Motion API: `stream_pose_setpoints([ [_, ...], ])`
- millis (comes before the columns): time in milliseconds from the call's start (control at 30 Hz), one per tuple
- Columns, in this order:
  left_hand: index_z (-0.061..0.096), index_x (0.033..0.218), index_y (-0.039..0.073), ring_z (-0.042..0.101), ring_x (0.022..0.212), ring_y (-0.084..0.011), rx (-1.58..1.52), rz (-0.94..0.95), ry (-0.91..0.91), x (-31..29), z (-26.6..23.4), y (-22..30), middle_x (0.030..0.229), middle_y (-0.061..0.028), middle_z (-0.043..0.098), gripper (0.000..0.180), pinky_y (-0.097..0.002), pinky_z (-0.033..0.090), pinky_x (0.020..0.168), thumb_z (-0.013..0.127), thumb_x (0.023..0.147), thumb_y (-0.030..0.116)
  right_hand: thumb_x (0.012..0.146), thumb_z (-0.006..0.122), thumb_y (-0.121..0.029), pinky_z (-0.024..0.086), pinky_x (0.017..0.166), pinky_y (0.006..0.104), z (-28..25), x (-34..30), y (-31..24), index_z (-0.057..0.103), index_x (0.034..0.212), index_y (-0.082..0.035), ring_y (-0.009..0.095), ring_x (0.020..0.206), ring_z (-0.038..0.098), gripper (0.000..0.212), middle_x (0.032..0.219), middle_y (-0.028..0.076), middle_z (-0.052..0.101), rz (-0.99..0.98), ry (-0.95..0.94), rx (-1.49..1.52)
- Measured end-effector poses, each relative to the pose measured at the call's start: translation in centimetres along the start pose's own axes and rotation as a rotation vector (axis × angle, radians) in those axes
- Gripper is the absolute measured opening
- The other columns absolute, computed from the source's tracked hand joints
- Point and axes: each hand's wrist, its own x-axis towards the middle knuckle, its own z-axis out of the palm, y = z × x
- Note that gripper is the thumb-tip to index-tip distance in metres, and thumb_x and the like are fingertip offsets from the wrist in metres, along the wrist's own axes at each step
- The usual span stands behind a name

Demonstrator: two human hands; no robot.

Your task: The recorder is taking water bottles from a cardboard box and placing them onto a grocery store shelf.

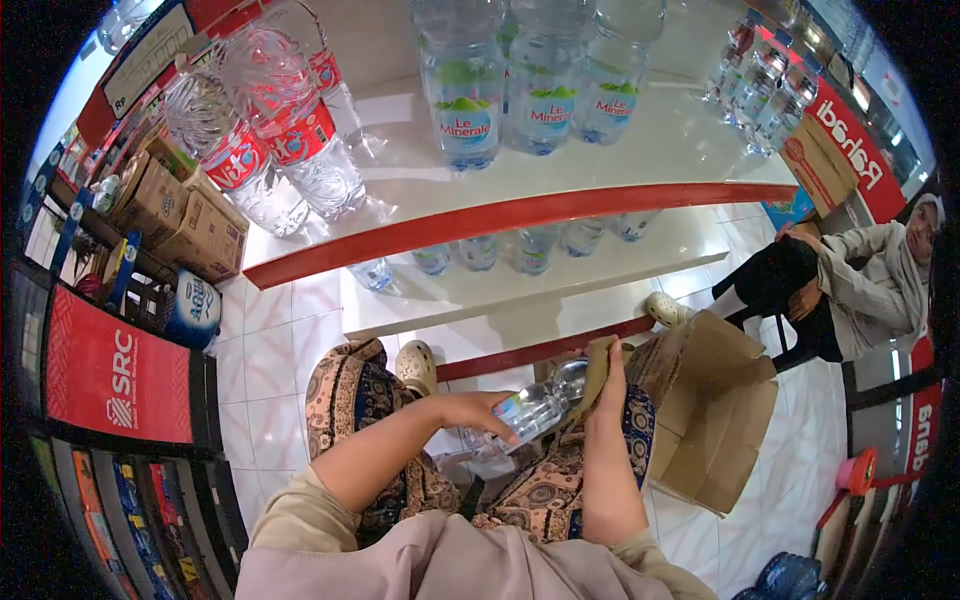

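Over my lap lies a transparent plastic water bottle (pixel 543 406), tilted with its neck end toward the upper right. My left hand (pixel 478 412) grips its lower part, near a blue and green label. With my right hand (pixel 611 392) I hold a yellowish-brown cloth (pixel 598 368) against the bottle's neck end. The cloth and the bottle hide part of the right fingers. Beside my right forearm stands an open cardboard box (pixel 715 420), whose visible inside is bare.
A white shelf (pixel 690 160) with a red front edge stands ahead, holding large red-labelled bottles (pixel 300 140), blue-labelled bottles (pixel 545 105) and small bottles (pixel 770 85). More bottles (pixel 530 250) stand one level below. A person (pixel 870 280) sits at the right. Cartons (pixel 195 220) are stacked at the left.
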Motion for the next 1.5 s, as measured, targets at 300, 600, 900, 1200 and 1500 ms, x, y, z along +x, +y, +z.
stream_pose_setpoints([
  [300,0.035,0.127,-0.003,0.050,0.106,-0.0329,0.472,0.047,0.648,-2.4,2.3,-0.5,0.115,-0.0230,0.051,0.092,-0.0361,0.039,0.091,0.074,0.059,0.046,0.084,0.049,-0.055,0.043,0.085,0.0378,2.1,-0.6,1.2,0.046,0.122,-0.005,0.023,0.100,0.053,0.062,0.109,0.010,0.055,0.195,0.055,-0.033],
  [600,0.039,0.121,0.004,0.056,0.096,-0.0310,0.487,0.517,0.876,-3.1,-3.1,-3.1,0.105,-0.0180,0.056,0.080,-0.0368,0.043,0.084,0.077,0.053,0.020,0.071,0.074,-0.034,0.045,0.084,0.0325,4.1,-4.4,1.4,0.047,0.120,-0.002,0.019,0.100,0.055,0.064,0.110,0.011,0.057,0.039,-0.411,-0.611],
  [900,0.038,0.124,0.003,0.050,0.108,-0.0327,0.457,0.281,0.859,-0.5,-1.9,-5.2,0.113,-0.0211,0.052,0.070,-0.0389,0.040,0.091,0.071,0.064,0.012,0.063,0.079,-0.035,0.051,0.069,0.0321,5.3,-5.6,4.6,0.060,0.106,-0.005,0.026,0.078,0.065,0.056,0.088,0.015,0.065,-0.521,-0.487,-1.171],
  [1200,0.045,0.120,0.005,0.049,0.105,-0.0264,1.072,0.397,1.090,-1.3,-5.1,-6.4,0.113,-0.0092,0.052,0.070,-0.0352,0.038,0.092,0.078,0.061,0.018,0.070,0.072,-0.004,0.047,0.082,0.0278,6.8,-6.4,1.5,0.055,0.117,-0.004,0.016,0.095,0.060,0.050,0.106,0.011,0.062,-0.396,-0.650,-0.841],
  [1500,0.052,0.110,0.003,0.057,0.095,-0.0231,0.627,0.306,1.409,-3.7,-10.4,-5.8,0.103,-0.0093,0.059,0.062,-0.0348,0.045,0.083,0.082,0.060,0.021,0.076,0.067,-0.003,0.045,0.083,0.0277,6.2,-6.3,0.3,0.052,0.117,-0.002,0.014,0.093,0.059,0.044,0.101,0.012,0.063,-0.234,-0.624,-0.657],
])
